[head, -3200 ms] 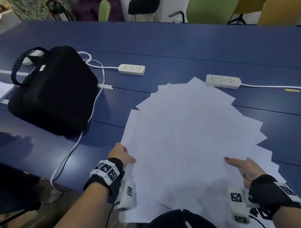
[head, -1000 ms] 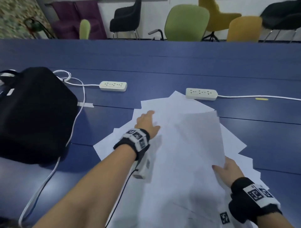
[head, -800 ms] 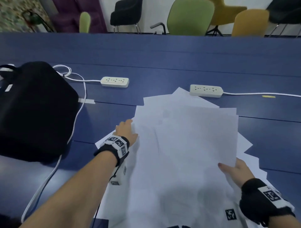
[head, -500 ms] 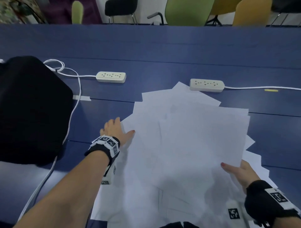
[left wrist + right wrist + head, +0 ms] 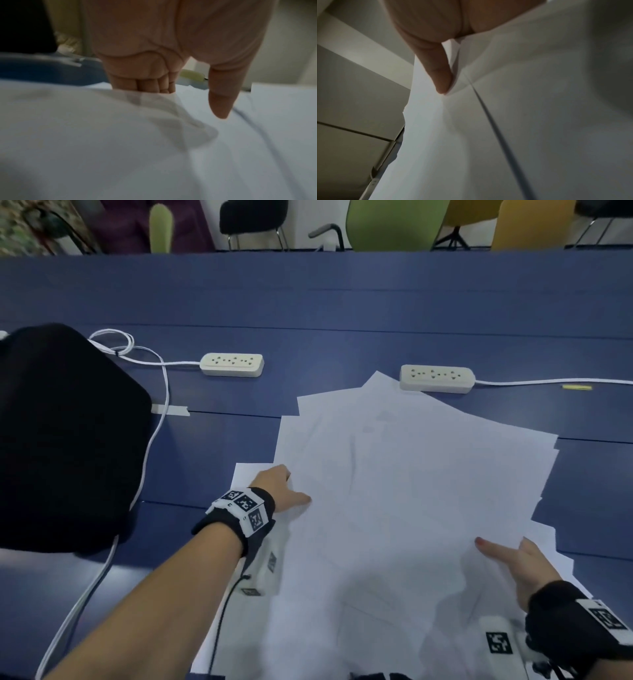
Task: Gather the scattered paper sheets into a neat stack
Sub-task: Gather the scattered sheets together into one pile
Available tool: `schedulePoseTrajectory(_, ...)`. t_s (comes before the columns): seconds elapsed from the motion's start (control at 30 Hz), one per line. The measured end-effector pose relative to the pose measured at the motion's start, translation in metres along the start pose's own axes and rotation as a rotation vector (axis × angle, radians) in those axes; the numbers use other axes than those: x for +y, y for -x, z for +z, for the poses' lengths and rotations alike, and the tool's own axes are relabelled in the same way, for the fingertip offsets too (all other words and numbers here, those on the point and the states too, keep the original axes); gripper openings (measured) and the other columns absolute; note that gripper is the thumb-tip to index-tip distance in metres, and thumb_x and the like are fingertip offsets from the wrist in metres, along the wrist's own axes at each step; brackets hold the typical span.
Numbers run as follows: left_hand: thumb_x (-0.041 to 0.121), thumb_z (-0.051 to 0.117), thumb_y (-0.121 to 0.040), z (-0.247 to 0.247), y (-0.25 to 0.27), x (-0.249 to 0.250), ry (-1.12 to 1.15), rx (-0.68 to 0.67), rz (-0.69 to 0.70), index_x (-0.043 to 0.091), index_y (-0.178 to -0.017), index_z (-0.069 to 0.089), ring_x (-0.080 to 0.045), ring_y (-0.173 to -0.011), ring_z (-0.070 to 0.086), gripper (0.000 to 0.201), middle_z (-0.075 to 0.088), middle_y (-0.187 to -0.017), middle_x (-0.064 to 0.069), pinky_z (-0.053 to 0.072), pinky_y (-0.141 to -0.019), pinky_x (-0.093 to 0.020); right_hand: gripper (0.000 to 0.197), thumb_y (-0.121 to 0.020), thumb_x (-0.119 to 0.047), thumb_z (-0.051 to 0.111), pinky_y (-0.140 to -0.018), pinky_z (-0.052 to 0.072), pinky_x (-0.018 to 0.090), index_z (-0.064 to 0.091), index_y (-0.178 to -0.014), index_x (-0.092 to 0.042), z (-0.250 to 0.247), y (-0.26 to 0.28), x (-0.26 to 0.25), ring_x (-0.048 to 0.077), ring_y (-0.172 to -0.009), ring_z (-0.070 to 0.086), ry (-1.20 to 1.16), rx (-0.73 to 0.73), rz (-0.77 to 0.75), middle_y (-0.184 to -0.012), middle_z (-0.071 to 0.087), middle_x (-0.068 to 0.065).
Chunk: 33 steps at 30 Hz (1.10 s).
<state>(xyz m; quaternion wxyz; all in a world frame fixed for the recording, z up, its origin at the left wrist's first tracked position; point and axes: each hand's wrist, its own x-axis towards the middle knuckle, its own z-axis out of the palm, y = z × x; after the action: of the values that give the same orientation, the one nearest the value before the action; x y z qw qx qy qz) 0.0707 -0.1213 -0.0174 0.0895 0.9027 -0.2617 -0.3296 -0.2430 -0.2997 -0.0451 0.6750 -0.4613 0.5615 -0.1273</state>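
Paper sheets (image 5: pixel 404 491) lay fanned on the desk (image 5: pixel 342 302). Left hand (image 5: pixel 279 486) gripped their left edge, fingers beneath, thumb above; right hand (image 5: pixel 513 563) pinched the right edge. Risk: uneven pulling could crease sheets or leave lower ones behind.

1. A left hand (image 5: pixel 171 44) fills the upper middle of the left wrist view, seen from the palm side, over white paper sheets (image 5: pixel 120 148) that cover the lower part of the picture.
2. Its fingers (image 5: pixel 147 85) reach down behind the raised edge of one sheet, their tips hidden by it; the thumb (image 5: pixel 221 97) points down in front, its tip just above the paper.
3. That sheet bulges upward below the fingers, with soft folds.
4. A strip of blue table (image 5: pixel 51 70) shows at left, behind the paper, with a black shape (image 5: pixel 22 24) in the upper left corner.
5. A pale, blurred object (image 5: pixel 192 75) lies beyond the thumb.
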Motion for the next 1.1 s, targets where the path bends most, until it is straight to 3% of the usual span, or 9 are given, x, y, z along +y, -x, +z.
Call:
schedulePoseTrajectory(0.2,0.038,0.079,-0.066,0.030,0.026,0.008,0.254,-0.197,0.030,0.010,-0.079,0.051,-0.020,-0.069,0.047,0.041,0.052,-0.076,-0.001,0.037,-0.059,-0.025,0.087,-0.050,-0.033,0.085,-0.094,0.044,0.045,0.050,-0.122,0.001,0.006,0.009,0.002,0.033,-0.100,0.057,-0.083,0.031,-0.011,-0.105,0.062,0.015)
schedulePoseTrajectory(0.27,0.031,0.081,-0.065,0.042,0.038,0.009,0.339,-0.251,0.081,0.010,-0.100,0.063,-0.020,-0.089,0.062,0.045,0.068,-0.097,-0.002,0.048,-0.078,-0.026,0.049,-0.074,-0.013,0.071,-0.076,0.045,0.037,0.052,-0.116,0.004,0.008,0.015,0.001,0.028,-0.087,0.057,-0.133,0.020,-0.010,-0.090,0.060,0.009)
schedulePoseTrajectory(0.33,0.023,0.081,-0.067,0.046,0.048,0.009,0.365,-0.248,0.141,0.016,-0.104,0.063,-0.019,-0.099,0.064,0.042,0.069,-0.104,-0.001,0.047,-0.083,-0.024,0.026,-0.084,-0.004,0.060,-0.082,0.042,0.037,0.054,-0.109,0.001,0.008,0.017,0.001,0.030,-0.096,0.056,-0.148,0.037,-0.013,-0.087,0.059,0.006)
schedulePoseTrajectory(0.43,0.021,0.080,-0.070,0.048,0.057,0.007,0.395,-0.278,0.203,0.025,-0.101,0.058,-0.011,-0.092,0.061,0.038,0.066,-0.095,0.010,0.043,-0.074,-0.013,0.049,-0.083,-0.009,0.063,-0.098,0.036,0.045,0.043,-0.125,0.005,0.010,0.019,0.005,0.030,-0.115,0.046,-0.203,0.053,-0.015,-0.103,0.054,0.008)
schedulePoseTrajectory(0.57,0.019,0.080,-0.070,0.062,0.071,0.014,0.451,-0.388,0.224,0.027,-0.108,0.057,-0.011,-0.101,0.060,0.046,0.066,-0.105,0.009,0.044,-0.080,-0.015,0.041,-0.085,-0.012,0.061,-0.078,0.042,0.036,0.047,-0.121,0.001,0.007,0.023,0.012,0.028,-0.095,0.056,-0.280,0.045,0.035,-0.094,0.056,0.008)
schedulePoseTrajectory(0.73,0.011,0.076,-0.073,0.083,0.083,0.022,0.468,-0.392,0.185,0.013,-0.118,0.058,-0.022,-0.109,0.061,0.049,0.066,-0.117,-0.005,0.045,-0.101,-0.034,0.048,-0.089,-0.009,0.055,-0.088,0.037,0.034,0.039,-0.133,0.003,0.007,0.035,0.003,0.016,-0.098,0.044,-0.274,0.040,-0.028,-0.110,0.046,0.001)
schedulePoseTrajectory(0.9,0.005,0.068,-0.079,0.083,0.088,0.005,0.601,-0.318,0.186,0.012,-0.120,0.057,-0.023,-0.111,0.061,0.043,0.067,-0.118,-0.004,0.044,-0.103,-0.037,0.034,-0.089,-0.003,0.054,-0.048,0.051,0.028,0.047,-0.122,0.000,0.011,0.038,0.002,0.024,-0.072,0.056,-0.189,0.020,0.008,-0.089,0.060,0.013)
schedulePoseTrajectory(1.0,-0.002,0.066,-0.078,0.082,0.097,-0.001,0.950,-0.356,0.115,0.014,-0.109,0.061,-0.009,-0.097,0.066,0.035,0.072,-0.099,0.009,0.052,-0.085,-0.021,0.047,-0.091,0.000,0.051,-0.073,0.046,0.033,0.035,-0.135,0.000,0.013,0.049,-0.008,0.023,-0.084,0.053,-0.177,-0.013,-0.020,-0.086,0.053,0.003)
schedulePoseTrajectory(1.1,0.029,0.079,-0.064,0.079,0.092,-0.009,1.276,-0.470,-0.104,0.018,-0.096,0.057,-0.023,-0.082,0.052,0.041,0.054,-0.089,-0.003,0.044,-0.081,-0.028,0.049,-0.090,0.001,0.052,-0.087,0.034,0.034,0.035,-0.136,0.001,0.006,0.048,-0.004,0.021,-0.099,0.044,-0.096,-0.051,-0.006,-0.104,0.048,0.004)
